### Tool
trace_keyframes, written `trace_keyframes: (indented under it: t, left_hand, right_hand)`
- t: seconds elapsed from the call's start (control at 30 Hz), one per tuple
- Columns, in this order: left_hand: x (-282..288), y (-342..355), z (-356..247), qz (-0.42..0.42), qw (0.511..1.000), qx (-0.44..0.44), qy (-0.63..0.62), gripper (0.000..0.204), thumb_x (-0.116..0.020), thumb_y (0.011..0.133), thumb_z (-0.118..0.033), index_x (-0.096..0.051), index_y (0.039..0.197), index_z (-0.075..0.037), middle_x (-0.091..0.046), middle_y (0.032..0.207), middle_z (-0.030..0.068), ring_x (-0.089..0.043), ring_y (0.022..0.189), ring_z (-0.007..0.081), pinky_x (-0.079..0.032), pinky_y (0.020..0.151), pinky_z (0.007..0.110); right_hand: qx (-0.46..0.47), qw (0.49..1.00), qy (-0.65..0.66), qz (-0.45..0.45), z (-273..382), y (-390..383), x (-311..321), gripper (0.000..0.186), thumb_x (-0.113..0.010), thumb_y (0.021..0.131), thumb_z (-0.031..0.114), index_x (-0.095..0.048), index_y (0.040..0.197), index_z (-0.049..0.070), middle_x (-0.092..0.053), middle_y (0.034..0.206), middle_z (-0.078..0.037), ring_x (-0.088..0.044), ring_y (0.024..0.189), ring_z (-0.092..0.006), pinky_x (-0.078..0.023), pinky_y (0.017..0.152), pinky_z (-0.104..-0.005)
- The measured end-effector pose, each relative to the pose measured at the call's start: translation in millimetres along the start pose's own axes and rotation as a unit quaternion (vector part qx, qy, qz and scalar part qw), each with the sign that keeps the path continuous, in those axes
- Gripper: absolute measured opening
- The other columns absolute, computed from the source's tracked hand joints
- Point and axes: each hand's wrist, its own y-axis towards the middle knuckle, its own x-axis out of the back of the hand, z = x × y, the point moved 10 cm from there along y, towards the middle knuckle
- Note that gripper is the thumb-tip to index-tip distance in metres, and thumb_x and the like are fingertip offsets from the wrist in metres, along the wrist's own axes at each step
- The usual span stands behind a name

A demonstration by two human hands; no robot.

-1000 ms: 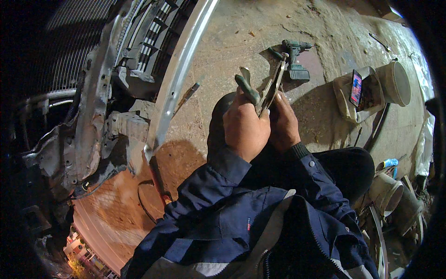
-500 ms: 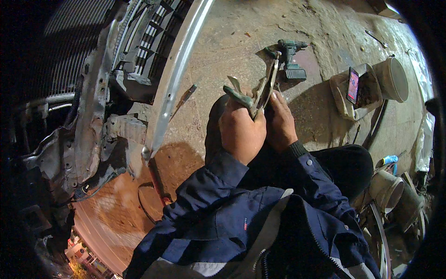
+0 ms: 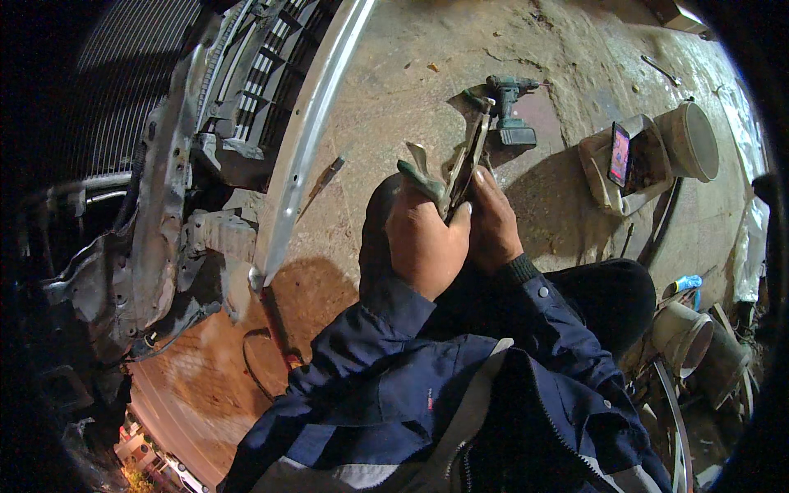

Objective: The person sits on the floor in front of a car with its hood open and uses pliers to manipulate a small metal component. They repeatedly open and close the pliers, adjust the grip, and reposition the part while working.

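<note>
Head view: we work on a rough, stained floor (image 3: 394, 90) beside an open car front (image 3: 156, 222). Before our knees (image 3: 612, 296), our left hand (image 3: 427, 246) wraps tightly round a green-handled tool (image 3: 424, 180); our right hand (image 3: 495, 222) curls against it, grip hidden. Our jacket's red label (image 3: 430, 400) is unreadably small.

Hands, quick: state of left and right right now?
Left hand: closed, holding a green-handled metal tool.
Right hand: up against the metal tool; fingers mostly hidden, so can't tell open or closed.
</note>
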Motion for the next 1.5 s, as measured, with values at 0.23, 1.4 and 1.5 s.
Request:
trace_keyframes:
  t: [0.23,1.4,1.5]
  left_hand:
    - [2,-2,4,0.005,0.995,0.023,-0.100,0.050,-0.085,0.085,-0.004,-0.062,0.129,0.000,-0.073,0.111,0.0175,-0.074,0.099,0.0317,-0.058,0.089,0.043]
    - [14,14,2,-0.026,0.979,0.118,-0.162,0.023,-0.085,0.086,-0.006,-0.073,0.103,0.003,-0.081,0.095,0.0198,-0.081,0.089,0.0339,-0.061,0.079,0.043]
    - [18,22,-4,-0.011,0.980,0.119,-0.160,0.023,-0.085,0.085,-0.006,-0.073,0.103,0.003,-0.081,0.095,0.0205,-0.081,0.089,0.0341,-0.061,0.078,0.043]
  right_hand:
    - [0.003,0.997,0.065,-0.032,1,3,0,0.029,-0.052,0.116,0.027,-0.062,0.132,0.004,-0.072,0.116,-0.008,-0.069,0.106,-0.0210,-0.055,0.096,-0.0365]
    - [0.000,1.000,0.031,0.006,12,6,0,0.027,-0.060,0.114,0.027,-0.066,0.129,0.005,-0.072,0.108,-0.003,-0.068,0.099,-0.0162,-0.054,0.088,-0.0333]
    - [-0.003,1.000,-0.007,0.014,18,7,0,0.026,-0.061,0.114,0.027,-0.066,0.128,0.006,-0.070,0.104,-0.001,-0.066,0.095,-0.0143,-0.053,0.086,-0.0319]
